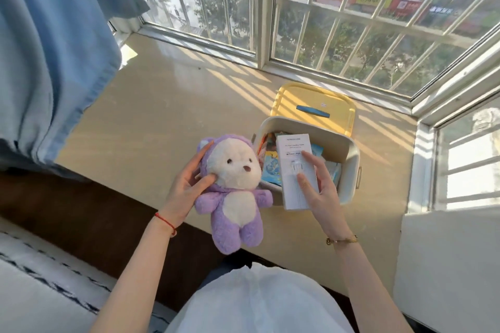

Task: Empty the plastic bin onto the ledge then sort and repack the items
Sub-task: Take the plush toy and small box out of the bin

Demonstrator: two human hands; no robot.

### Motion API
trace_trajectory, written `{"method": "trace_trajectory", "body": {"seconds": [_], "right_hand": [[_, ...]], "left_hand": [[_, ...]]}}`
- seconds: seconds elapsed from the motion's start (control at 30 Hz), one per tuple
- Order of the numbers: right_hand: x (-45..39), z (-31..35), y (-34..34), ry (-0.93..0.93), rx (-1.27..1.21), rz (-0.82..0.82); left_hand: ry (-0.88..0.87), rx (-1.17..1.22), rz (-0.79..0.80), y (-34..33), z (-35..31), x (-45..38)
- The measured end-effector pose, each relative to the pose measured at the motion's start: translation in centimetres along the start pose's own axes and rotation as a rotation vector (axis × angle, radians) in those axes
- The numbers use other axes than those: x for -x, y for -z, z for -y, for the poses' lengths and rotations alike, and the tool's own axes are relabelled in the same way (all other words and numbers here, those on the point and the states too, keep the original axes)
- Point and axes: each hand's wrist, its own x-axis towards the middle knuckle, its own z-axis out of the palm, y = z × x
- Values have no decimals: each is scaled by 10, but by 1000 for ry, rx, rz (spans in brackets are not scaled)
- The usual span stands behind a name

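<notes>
While clasped: plush bear, white box.

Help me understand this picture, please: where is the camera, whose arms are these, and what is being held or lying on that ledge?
There is no machine here. A person wears one wide-angle camera on the head, looking forward and down, so the two bare arms reaching in from below are their own. The left hand holds a purple plush bear by its head. The right hand holds a white box printed with a cable picture, thumb and a finger on its face. Behind them, on the beige window ledge, stands the open white plastic bin, with colourful packets inside. Its yellow lid with a blue handle lies just beyond it. A blue curtain hangs at left.
</notes>
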Motion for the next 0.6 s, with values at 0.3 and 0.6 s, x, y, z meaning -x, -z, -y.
{"method": "trace_trajectory", "body": {"seconds": [0.3,0.6], "right_hand": [[13,27,-99,93,105,163],[9,44,-289,109,88,210]], "left_hand": [[-54,57,-135,105,-12,77],[-105,27,-208,285,-38,111]]}}
